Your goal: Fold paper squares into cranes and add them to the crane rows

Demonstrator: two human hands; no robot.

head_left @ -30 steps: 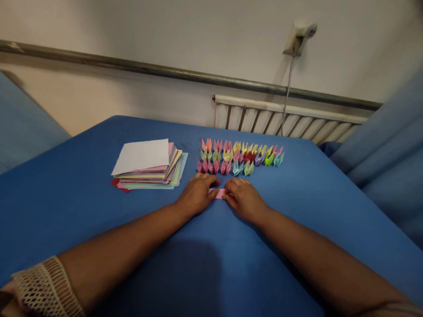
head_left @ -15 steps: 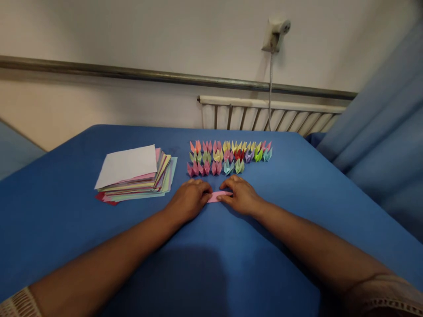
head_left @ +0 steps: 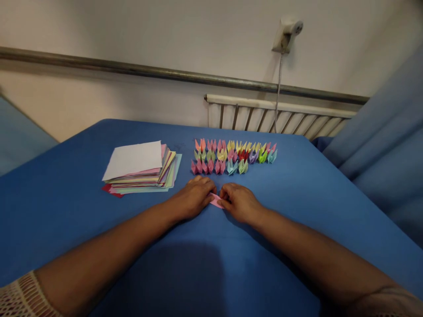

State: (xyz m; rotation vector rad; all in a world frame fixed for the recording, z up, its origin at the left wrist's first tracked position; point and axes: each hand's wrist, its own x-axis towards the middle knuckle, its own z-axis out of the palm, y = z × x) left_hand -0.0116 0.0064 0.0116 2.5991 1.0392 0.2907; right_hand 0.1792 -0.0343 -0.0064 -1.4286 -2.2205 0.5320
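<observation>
A small folded piece of pink paper (head_left: 216, 200) lies low over the blue table between my hands. My left hand (head_left: 198, 196) is closed on its left end, thumb and fingers pinching it. At the other end, my right hand (head_left: 239, 201) pinches the paper with curled fingers. Just beyond my fingertips stand rows of folded paper cranes (head_left: 221, 155) in pink, yellow, green, red, purple and light blue. The paper's ends are hidden under my fingers.
To the left is a stack of coloured paper sheets (head_left: 142, 169), a white one on top. The blue table (head_left: 280, 246) reaches back to a wall with a metal rail (head_left: 165, 72) and a radiator (head_left: 261, 105). A blue curtain (head_left: 390, 132) hangs at right.
The right fingers have curled in and closed on the pink paper, which now slants down to the right. My hands are closer together. The whole view has shifted slightly.
</observation>
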